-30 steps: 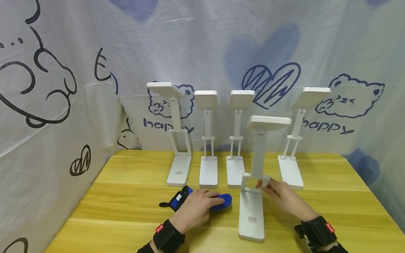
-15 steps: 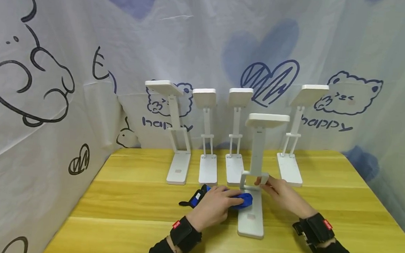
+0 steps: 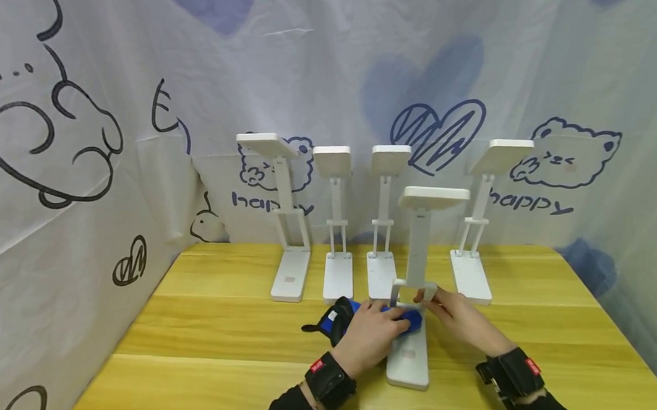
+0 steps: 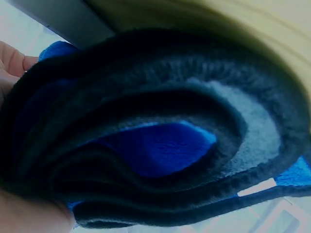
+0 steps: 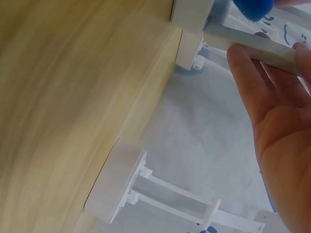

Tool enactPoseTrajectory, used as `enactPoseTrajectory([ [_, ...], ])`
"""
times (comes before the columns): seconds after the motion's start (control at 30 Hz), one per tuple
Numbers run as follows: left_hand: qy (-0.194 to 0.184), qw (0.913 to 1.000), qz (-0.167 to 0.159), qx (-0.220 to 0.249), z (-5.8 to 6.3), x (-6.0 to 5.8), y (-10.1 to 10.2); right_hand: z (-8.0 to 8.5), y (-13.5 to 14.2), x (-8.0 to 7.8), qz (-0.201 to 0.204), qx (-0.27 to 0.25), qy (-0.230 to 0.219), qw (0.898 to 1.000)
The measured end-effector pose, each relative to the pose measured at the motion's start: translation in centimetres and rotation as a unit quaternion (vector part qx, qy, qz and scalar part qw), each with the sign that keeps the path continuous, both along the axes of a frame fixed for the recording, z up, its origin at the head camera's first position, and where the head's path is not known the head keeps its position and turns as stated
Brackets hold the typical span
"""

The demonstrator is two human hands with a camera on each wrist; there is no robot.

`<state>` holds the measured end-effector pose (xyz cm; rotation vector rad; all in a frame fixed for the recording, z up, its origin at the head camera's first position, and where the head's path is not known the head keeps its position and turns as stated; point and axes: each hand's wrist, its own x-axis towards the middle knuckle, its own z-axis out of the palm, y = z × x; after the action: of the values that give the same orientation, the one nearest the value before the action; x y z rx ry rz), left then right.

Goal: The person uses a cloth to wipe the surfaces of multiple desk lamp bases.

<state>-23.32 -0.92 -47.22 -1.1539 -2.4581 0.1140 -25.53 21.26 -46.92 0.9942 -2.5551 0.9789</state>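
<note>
A white folding desk lamp (image 3: 408,365) stands upright at the front of the group, its flat head raised. My right hand (image 3: 459,317) pinches the right side of its lower frame; the right wrist view shows fingers and thumb around that white bar (image 5: 257,46). My left hand (image 3: 370,334) grips a folded blue cloth (image 3: 413,321) with black edging and holds it over the back of the lamp's base, below the frame. In the left wrist view the bunched cloth (image 4: 165,145) fills most of the picture and hides the fingers.
Several more white lamps stand upright behind: a wider one (image 3: 290,277) at left, two slim ones in the middle, such as this lamp (image 3: 338,277), and another lamp (image 3: 471,277) at right. A printed curtain (image 3: 336,57) hangs behind the wooden table (image 3: 199,334).
My left hand has moved right with the cloth, from the table beside the front lamp to over its base. My right hand has stayed on the lamp's frame.
</note>
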Motion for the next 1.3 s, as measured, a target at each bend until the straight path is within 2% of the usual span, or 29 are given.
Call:
enactPoseTrajectory([
  [0.13, 0.003, 0.9999, 0.012, -0.005, -0.2, 0.1, 0.7, -0.1, 0.0, 0.1, -0.001, 0.003, 0.002, 1.0],
  [0.37, 0.044, 0.999, -0.002, 0.001, -0.6, 0.3, 1.8, -0.2, 0.0, 0.1, -0.009, 0.004, 0.003, 1.0],
  [0.73, 0.017, 0.9983, -0.05, -0.023, -0.5, 1.2, 1.9, -0.3, 0.0, 0.2, -0.013, 0.004, 0.007, 1.0],
  [0.83, -0.011, 0.9975, -0.064, -0.027, -0.2, 1.6, 1.6, -0.3, 0.0, 0.2, -0.016, 0.006, 0.005, 1.0],
  [0.93, -0.068, 0.9943, -0.079, -0.022, 0.2, 1.8, 1.0, -0.2, 0.0, 0.2, -0.016, 0.004, 0.001, 1.0],
  [1.1, -0.169, 0.98, -0.105, -0.007, 1.0, 1.7, -0.2, -0.3, -0.1, 0.1, -0.011, 0.0, 0.001, 1.0],
  [1.3, -0.224, 0.9659, -0.128, -0.022, 2.2, 1.5, -1.7, -0.4, 0.0, 0.0, -0.005, -0.003, 0.0, 1.0],
])
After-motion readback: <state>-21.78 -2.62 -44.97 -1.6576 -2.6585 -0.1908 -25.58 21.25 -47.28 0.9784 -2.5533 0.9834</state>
